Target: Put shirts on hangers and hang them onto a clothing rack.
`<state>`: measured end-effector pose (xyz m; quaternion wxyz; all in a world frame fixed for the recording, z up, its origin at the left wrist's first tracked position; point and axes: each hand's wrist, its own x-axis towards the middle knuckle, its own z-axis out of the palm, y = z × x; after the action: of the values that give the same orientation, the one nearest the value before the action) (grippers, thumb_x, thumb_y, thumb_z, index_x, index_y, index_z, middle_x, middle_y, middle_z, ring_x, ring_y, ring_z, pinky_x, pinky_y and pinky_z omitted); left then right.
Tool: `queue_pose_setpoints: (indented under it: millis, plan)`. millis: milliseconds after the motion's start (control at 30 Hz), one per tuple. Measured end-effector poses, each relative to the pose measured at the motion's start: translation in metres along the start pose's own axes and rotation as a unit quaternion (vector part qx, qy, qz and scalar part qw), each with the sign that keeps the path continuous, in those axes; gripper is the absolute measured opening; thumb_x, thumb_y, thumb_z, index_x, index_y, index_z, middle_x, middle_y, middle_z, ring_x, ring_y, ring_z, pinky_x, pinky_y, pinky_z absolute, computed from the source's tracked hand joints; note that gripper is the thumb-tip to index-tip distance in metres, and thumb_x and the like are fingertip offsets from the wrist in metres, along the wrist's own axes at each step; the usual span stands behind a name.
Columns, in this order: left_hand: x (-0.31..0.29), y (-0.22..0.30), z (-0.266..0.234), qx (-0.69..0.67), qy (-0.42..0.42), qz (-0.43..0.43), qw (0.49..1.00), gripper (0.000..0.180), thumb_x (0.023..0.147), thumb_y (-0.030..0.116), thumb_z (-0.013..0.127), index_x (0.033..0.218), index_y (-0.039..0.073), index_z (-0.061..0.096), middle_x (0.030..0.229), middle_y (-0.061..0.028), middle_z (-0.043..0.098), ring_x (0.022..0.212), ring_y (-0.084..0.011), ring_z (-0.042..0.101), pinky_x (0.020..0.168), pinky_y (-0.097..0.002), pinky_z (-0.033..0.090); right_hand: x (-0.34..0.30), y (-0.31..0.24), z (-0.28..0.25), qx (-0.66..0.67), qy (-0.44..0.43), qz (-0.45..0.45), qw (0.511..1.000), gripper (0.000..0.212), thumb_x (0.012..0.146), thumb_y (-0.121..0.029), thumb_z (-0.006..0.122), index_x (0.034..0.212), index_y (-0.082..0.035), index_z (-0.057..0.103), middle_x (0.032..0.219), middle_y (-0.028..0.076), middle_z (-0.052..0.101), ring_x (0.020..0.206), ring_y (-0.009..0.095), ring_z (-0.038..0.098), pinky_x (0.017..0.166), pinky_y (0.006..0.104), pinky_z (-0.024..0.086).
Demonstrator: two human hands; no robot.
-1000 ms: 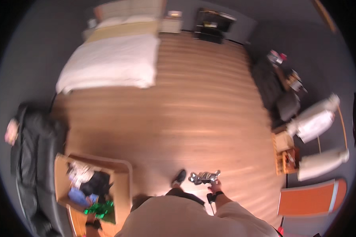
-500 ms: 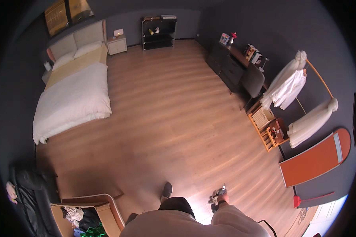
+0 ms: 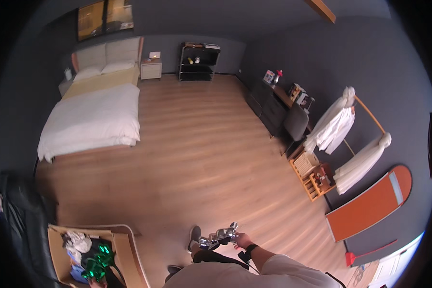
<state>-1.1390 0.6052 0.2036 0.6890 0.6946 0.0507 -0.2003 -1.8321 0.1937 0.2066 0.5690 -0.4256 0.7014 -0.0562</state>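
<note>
My right hand (image 3: 243, 240), with a black band at the wrist, grips a crumpled, mirror-like silver foil piece (image 3: 221, 235) in front of my body. The foil hangs above the floor near my shoe. At the lower left, my left hand (image 3: 98, 283) shows only in part at the picture's edge. Its fingers close on a shiny green foil piece (image 3: 99, 262) in an open cardboard box (image 3: 126, 254). Inside that box also lie a pale crumpled cloth (image 3: 78, 241), a blue cloth (image 3: 78, 273) and dark fabric.
Beside the box stands a black leather seat (image 3: 26, 206). A bed (image 3: 93, 122) is at the far left. Along the right wall are a desk chair (image 3: 295, 122), a clothes rack with white garments (image 3: 333, 132), an orange ironing-board-shaped panel (image 3: 365, 206) and a red dustpan (image 3: 349, 258).
My right hand has swung left and forward with the silver foil. My left hand has come into view at the box, and the green foil has shifted up and left.
</note>
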Motion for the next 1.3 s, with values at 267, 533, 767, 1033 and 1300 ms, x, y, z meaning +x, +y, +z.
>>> queue_pose_setpoints:
  millis: [267,533,767,1033,1300]
  plan:
    - [-0.05,-0.068,-0.103,-0.022,0.149,-0.028,0.988,0.033,0.101,0.038,0.055,0.126,0.017,0.059,0.072,-0.0004,0.062,0.059,-0.0138,0.062,0.046,-0.0282,0.048,-0.07,0.07,-0.021,-0.015,0.043,0.022,0.999,0.04,0.101,-0.022,0.059,0.137,-0.005,0.06,0.096,0.017,0.074,0.065,0.025,0.073,0.053,0.0351,0.062]
    - [-0.113,-0.064,-0.149,-0.076,0.146,-0.027,0.986,0.027,0.1,0.035,0.057,0.122,0.019,0.053,0.07,-0.003,0.066,0.052,-0.0169,0.064,0.042,-0.0267,0.047,-0.077,0.171,-0.052,-0.228,0.112,0.079,0.964,0.024,0.097,-0.023,0.06,0.099,-0.001,0.071,0.071,0.011,0.073,0.058,0.02,0.072,0.048,0.0349,0.058]
    - [-0.201,-0.037,-0.231,-0.096,0.13,-0.091,0.983,0.019,0.102,0.032,0.054,0.102,0.014,0.059,0.067,-0.0034,0.066,0.051,-0.0183,0.065,0.043,-0.0276,0.05,-0.073,0.296,-0.063,-0.442,0.099,-0.13,0.882,0.024,0.094,-0.023,0.057,0.102,-0.007,0.072,0.076,0.012,0.073,0.059,0.022,0.072,0.055,0.0365,0.059]
    - [-0.367,0.009,-0.264,0.001,0.195,-0.066,0.979,0.02,0.1,0.025,0.055,0.11,0.008,0.06,0.07,-0.0062,0.064,0.053,-0.0187,0.065,0.044,-0.0301,0.052,-0.115,0.436,-0.056,-0.174,-0.035,0.064,0.982,0.024,0.1,-0.015,0.053,0.099,0.003,0.069,0.071,0.017,0.069,0.055,0.027,0.07,0.046,0.0399,0.058]
    - [-0.515,0.0,-0.401,0.105,0.242,-0.176,0.948,0.03,0.099,0.02,0.051,0.123,0.003,0.057,0.074,-0.0086,0.065,0.05,-0.0203,0.064,0.046,-0.031,0.055,-0.177,0.421,-0.015,-0.444,-0.035,-0.038,0.895,0.024,0.094,-0.015,0.059,0.095,0.005,0.072,0.073,0.019,0.073,0.062,0.028,0.075,0.055,0.0418,0.061]
